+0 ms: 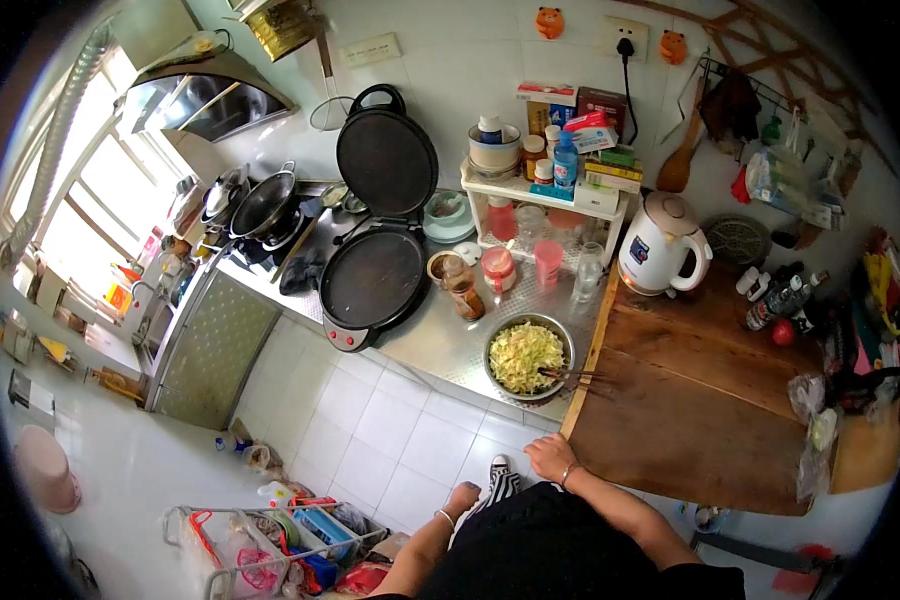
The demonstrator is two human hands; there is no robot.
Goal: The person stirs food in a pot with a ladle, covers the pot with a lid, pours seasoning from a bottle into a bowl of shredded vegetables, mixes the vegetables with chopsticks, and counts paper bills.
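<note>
At the front left corner of the brown wooden table (690, 430) is my right hand (550, 458), its fingers bent; nothing shows in it. My left hand (462, 498) hangs low over the floor, small in view, its fingers hard to make out. Just beyond my right hand, a metal bowl (569, 340) of shredded pale green vegetable (526, 358) stands on the steel counter (425, 350), with chopsticks (575, 374) leaning over its right rim. Left of the bowl, an electric griddle (372, 280) lies with its lid raised.
A brown jar (462, 290), pink cup (548, 262) and glass (588, 272) stand behind the bowl. A white kettle (660, 245) is on the table's back left. The stove holds a black wok (263, 205). A wire rack (270, 540) of bags stands at lower left.
</note>
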